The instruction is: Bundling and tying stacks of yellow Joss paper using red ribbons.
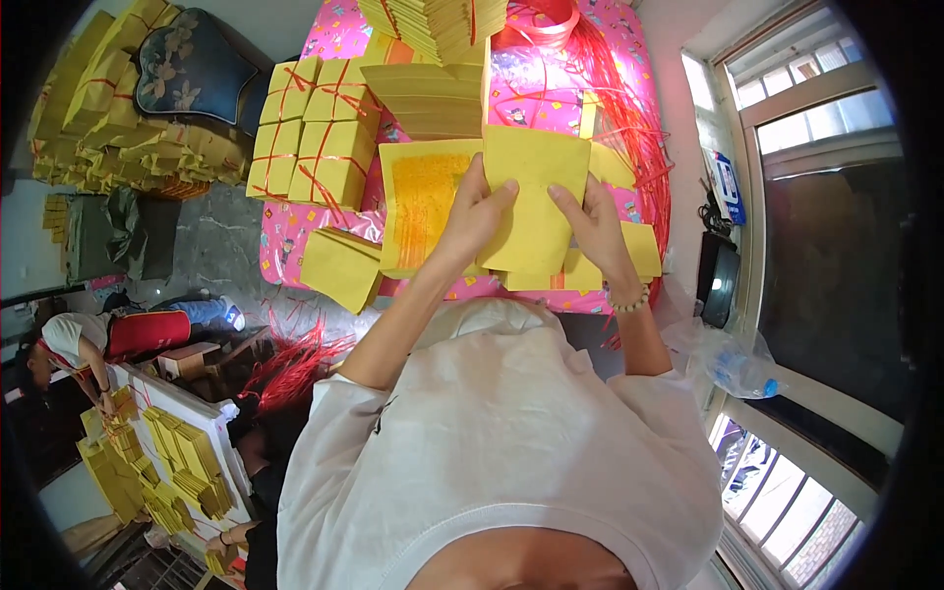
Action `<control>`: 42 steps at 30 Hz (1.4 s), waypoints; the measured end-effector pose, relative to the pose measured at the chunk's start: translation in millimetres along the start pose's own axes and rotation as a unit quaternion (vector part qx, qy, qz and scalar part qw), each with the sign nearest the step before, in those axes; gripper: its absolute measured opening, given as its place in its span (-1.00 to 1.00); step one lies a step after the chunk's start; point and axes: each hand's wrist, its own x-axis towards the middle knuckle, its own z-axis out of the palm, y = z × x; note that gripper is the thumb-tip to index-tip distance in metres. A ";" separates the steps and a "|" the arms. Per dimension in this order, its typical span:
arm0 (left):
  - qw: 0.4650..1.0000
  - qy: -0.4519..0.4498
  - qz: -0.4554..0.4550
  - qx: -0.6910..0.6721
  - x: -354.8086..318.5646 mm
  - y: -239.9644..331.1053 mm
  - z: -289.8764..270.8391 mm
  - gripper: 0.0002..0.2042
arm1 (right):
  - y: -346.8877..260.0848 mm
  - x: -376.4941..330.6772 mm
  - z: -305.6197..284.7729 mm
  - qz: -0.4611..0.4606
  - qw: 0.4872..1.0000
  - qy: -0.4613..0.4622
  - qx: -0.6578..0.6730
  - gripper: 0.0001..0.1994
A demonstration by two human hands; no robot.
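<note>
A folded yellow paper piece (pixel 536 202) is held up over the table, gripped at its sides by both hands. My left hand (pixel 475 214) pinches its left edge, thumb on top. On the right edge, the thumb of my right hand (pixel 596 224) presses the front while the fingers go behind; a beaded bracelet circles that wrist. Beneath, an open yellow sheet with orange print (pixel 418 211) lies by my left hand. Another folded yellow paper (pixel 339 267) rests at the table's near left. Whether the held piece is one sheet or several, I cannot tell.
The table has a pink patterned cover (pixel 280 241). Tied yellow paper bundles (pixel 329 162) stand left, folded stacks (pixel 433 98) at the back, red plastic strips (pixel 615 88) at right. A dark patterned chair (pixel 192 74) is far left. Other people work at a white table (pixel 211 423) lower left.
</note>
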 end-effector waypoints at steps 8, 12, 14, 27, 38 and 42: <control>0.997 -0.006 0.081 -0.006 -16.4 4.7 5.5 -0.65 | -5.3 1.8 6.1 -0.013 0.997 0.057 0.049 -0.75; 0.997 0.009 0.078 -0.008 -17.5 12.2 4.9 -0.65 | -15.1 4.1 18.1 -0.038 0.994 0.092 0.053 -0.78; 0.998 0.015 0.067 -0.010 -19.8 17.5 2.7 -0.65 | -16.5 6.4 17.9 -0.047 0.993 0.098 0.051 -0.79; 0.999 0.009 0.044 0.011 -29.3 19.5 -11.4 -0.63 | -2.6 12.0 10.7 -0.045 0.993 0.102 0.028 -0.77; 0.999 0.037 0.009 -0.004 -25.7 31.0 -22.2 -0.60 | -17.0 -2.6 15.9 0.117 0.991 -0.029 0.063 -0.79; 0.999 0.027 0.001 0.017 -21.4 24.3 -27.8 -0.60 | -6.1 1.6 16.0 0.109 0.993 -0.025 0.042 -0.76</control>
